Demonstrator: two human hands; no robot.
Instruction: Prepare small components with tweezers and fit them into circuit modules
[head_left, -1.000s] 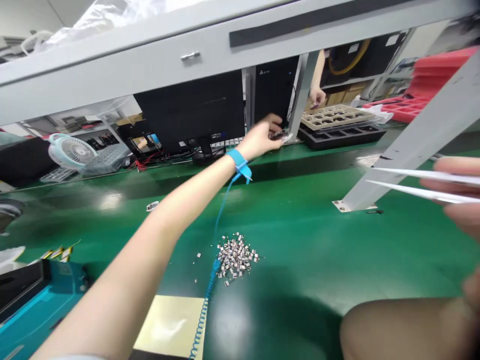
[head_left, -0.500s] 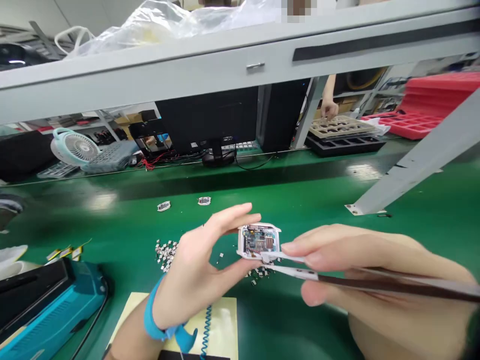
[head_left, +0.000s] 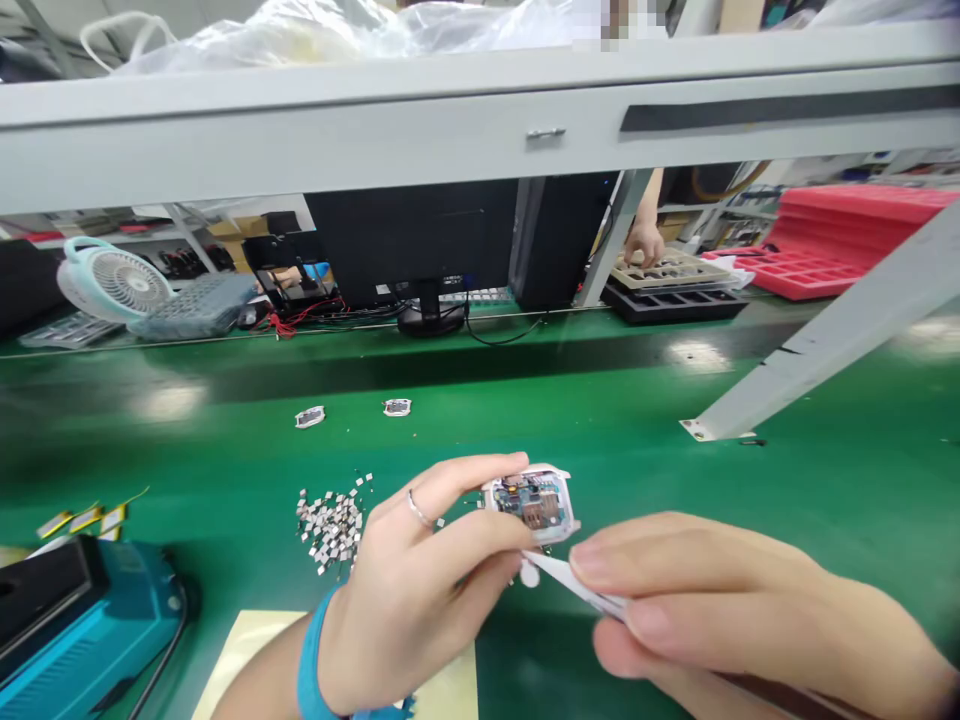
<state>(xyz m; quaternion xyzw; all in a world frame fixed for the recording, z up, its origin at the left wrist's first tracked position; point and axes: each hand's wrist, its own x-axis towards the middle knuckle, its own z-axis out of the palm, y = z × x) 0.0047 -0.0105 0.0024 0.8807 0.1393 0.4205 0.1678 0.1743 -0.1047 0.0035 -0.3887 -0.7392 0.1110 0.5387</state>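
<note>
My left hand (head_left: 412, 590), with a ring on one finger and a blue wrist strap (head_left: 309, 672), pinches a small white-framed circuit board (head_left: 531, 503) between its fingers and thumb. My right hand (head_left: 720, 610) grips white-tipped tweezers (head_left: 574, 582), whose tips meet the board's lower edge. A small white piece (head_left: 529, 573) shows just below the board, at the tweezer tips. Under my left hand lies a loose pile of tiny metal parts (head_left: 330, 527) on the green mat (head_left: 600, 430). Two small modules (head_left: 310, 417) sit farther out.
A grey shelf (head_left: 300, 150) on a slanted leg (head_left: 825, 360) spans the bench. Beyond it stand a monitor (head_left: 412, 240), a fan (head_left: 112, 280), and a beige tray (head_left: 664, 268) under a co-worker's hand (head_left: 643, 243). A blue machine (head_left: 90, 630) sits at front left.
My left hand has come back from under the shelf with the board. Both hands now meet over the mat, and the tweezers have shifted down along the board's lower edge.
</note>
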